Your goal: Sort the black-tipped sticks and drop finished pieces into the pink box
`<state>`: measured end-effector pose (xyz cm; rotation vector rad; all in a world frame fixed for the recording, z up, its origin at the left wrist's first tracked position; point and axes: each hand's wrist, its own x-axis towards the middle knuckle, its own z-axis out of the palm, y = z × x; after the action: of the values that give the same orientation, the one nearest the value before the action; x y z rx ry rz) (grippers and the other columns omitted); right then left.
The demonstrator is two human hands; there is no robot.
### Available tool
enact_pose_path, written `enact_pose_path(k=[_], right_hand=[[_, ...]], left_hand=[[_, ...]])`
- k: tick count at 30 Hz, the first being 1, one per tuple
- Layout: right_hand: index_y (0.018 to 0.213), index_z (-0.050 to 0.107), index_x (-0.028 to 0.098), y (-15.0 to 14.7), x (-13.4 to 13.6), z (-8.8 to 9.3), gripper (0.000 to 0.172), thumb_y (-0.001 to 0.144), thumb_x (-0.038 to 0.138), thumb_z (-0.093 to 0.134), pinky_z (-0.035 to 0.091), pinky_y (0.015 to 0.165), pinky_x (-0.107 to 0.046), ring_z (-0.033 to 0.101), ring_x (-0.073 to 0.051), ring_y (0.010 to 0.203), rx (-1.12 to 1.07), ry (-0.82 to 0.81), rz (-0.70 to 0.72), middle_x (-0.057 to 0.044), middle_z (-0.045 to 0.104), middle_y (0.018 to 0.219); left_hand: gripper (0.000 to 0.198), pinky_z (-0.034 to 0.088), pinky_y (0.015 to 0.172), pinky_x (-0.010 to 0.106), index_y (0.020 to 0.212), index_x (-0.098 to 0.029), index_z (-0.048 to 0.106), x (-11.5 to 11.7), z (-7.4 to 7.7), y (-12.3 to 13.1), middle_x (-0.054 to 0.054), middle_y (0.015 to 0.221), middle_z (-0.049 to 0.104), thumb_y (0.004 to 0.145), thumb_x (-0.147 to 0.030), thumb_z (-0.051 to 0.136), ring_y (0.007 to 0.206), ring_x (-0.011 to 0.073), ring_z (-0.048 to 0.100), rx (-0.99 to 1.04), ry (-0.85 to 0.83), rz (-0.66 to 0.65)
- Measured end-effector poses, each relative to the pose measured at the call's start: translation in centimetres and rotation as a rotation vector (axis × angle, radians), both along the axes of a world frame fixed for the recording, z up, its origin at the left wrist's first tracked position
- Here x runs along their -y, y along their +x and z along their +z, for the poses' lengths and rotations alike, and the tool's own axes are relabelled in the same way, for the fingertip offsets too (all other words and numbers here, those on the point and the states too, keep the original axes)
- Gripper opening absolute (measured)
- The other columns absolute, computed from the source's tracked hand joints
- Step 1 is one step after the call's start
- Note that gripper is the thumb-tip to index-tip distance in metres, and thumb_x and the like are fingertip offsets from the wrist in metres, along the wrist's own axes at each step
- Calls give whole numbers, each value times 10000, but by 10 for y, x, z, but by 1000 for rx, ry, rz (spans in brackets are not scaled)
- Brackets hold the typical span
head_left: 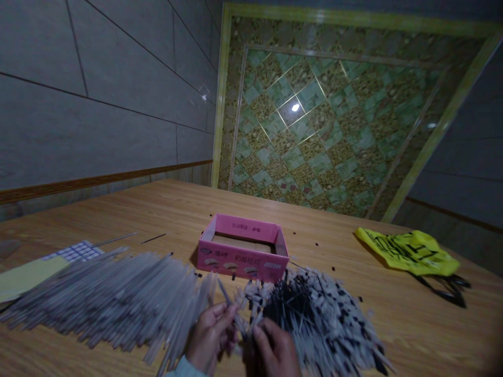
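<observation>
My left hand (212, 335) is closed, with thumb and fingers pinching a thin translucent plastic tube (223, 289) that sticks up from the fingertips. Close beside it, my right hand (277, 346) is also closed, its fingertips around a slender pale piece blurred by motion. To the left lies a broad heap of long translucent tubes (118, 298). At the right of my hands is a pile of thin sticks (334, 319) with black and white ends. Small white and black bits (255, 290) lie between the hands and an open pink cardboard box (241, 264).
A yellow plastic bag (408, 251) with black print and black straps lies at the right. At the left are a yellowish sheet (31, 277) and a blue-checked sheet (80, 250). Tiny black bits dot the wooden table (165, 204), and tiled walls (129, 94) stand behind.
</observation>
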<state>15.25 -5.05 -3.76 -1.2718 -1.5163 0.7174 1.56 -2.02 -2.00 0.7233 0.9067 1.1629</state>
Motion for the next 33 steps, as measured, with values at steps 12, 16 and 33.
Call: enact_pose_path(k=[12,16,33], right_hand=[[704,626,257,-18,-14,-25,182,597,128,695,372,506,-230,550,-192,712,884,342,-33,15,662,734],[670,620,244,-17,-17,-35,155,609,111,671,373,484,-230,564,-195,682,928,375,-66,5,640,666],[787,623,155,38,-12,23,267,613,285,779,361,428,-123,485,-42,509,-1076,-319,-64,26,579,701]], left_hand=[[423,311,325,163,795,-117,654,0,2,-2,-38,426,529,549,-448,747,348,62,439,71,-38,-1],[434,300,329,161,812,-114,649,-1,0,-2,-42,439,523,553,-449,745,350,56,428,50,-28,3],[493,192,377,225,729,-93,686,7,-7,-1,-21,438,471,593,-566,654,364,59,331,-108,141,-747]])
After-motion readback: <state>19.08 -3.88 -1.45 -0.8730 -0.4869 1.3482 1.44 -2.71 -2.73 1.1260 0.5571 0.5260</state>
